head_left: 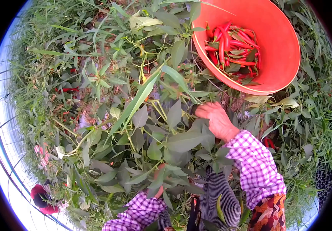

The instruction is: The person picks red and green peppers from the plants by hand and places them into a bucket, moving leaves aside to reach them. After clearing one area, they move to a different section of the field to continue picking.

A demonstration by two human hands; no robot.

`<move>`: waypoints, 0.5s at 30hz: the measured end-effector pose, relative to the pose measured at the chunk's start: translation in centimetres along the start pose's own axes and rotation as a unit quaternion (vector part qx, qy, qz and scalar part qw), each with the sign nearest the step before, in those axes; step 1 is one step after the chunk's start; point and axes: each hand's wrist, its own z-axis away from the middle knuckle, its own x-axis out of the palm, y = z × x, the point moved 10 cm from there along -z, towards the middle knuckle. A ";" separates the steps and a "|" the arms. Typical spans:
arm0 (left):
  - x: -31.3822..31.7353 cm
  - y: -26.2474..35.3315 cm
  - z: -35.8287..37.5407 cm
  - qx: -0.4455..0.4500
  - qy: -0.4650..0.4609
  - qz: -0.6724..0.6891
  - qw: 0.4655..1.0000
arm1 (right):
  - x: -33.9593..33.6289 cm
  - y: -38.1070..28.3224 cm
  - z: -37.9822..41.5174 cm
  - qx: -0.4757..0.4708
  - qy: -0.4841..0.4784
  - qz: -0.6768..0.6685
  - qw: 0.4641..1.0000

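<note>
My right hand (pixel 218 121) reaches into the pepper plant (pixel 185 142), just below the bucket. Its fingers are curled and pressed together; leaves hide the tips and whatever they may hold. Low in the view, my left hand (pixel 159 185) is mostly covered by the leaves of the same plant, so its fingers do not show. A red bucket (pixel 277 57) stands tilted toward me at the upper right, with several red chili peppers (pixel 233 48) and a few green leaves in it. A green chili pepper (pixel 220 210) hangs in front of my checked clothing.
Dense pepper plants and long grass (pixel 62 50) surround me. More red chilies (pixel 67 89) show among stems at the left, and others (pixel 268 143) right of my sleeve. Another person (pixel 44 198) is at the lower left edge, near a pale sheet (pixel 4 127) with dark bars.
</note>
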 end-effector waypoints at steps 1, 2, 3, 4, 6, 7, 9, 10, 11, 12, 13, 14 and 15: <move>0.0 0.3 0.0 0.001 -0.001 -0.001 1.000 | -2.0 -3.3 0.6 -0.036 0.006 0.018 0.999; 0.2 0.4 0.1 0.003 -0.002 -0.001 1.000 | -2.6 -4.9 1.8 -0.033 -0.030 0.062 0.997; 0.2 0.8 0.1 0.004 -0.005 -0.003 1.000 | -3.0 -6.2 3.0 -0.028 -0.067 0.107 0.992; 0.4 1.2 0.2 0.006 -0.008 -0.004 1.000 | -4.8 -7.3 4.2 -0.022 -0.039 0.116 0.992; 1.2 2.4 0.2 0.010 -0.020 -0.013 1.000 | -9.5 -9.5 6.1 -0.012 0.061 0.116 0.991; 1.5 3.2 0.3 0.010 -0.027 -0.022 0.999 | -12.0 -10.3 6.9 -0.002 0.097 0.125 0.987; 2.4 4.8 0.3 0.012 -0.045 -0.035 0.998 | -17.5 -11.2 8.1 0.044 0.154 0.155 0.975; 2.8 5.4 0.6 0.013 -0.055 -0.040 0.998 | -20.5 -12.3 8.8 0.012 0.221 0.162 0.962; 3.4 6.3 0.7 0.014 -0.063 -0.040 0.997 | -23.3 -13.1 9.5 -0.020 0.287 0.167 0.943; 3.8 6.9 0.9 0.012 -0.071 -0.038 0.997 | -25.7 -14.3 9.7 -0.076 0.337 0.165 0.924; 4.1 7.4 1.1 0.008 -0.079 -0.032 0.996 | -27.2 -14.7 9.5 -0.115 0.384 0.182 0.898; 4.3 7.8 1.4 0.002 -0.085 -0.026 0.996 | -28.7 -14.9 9.4 -0.151 0.431 0.201 0.867; 4.6 7.8 1.3 -0.003 -0.100 0.011 0.995 | -29.2 -13.8 8.5 -0.125 0.443 0.227 0.858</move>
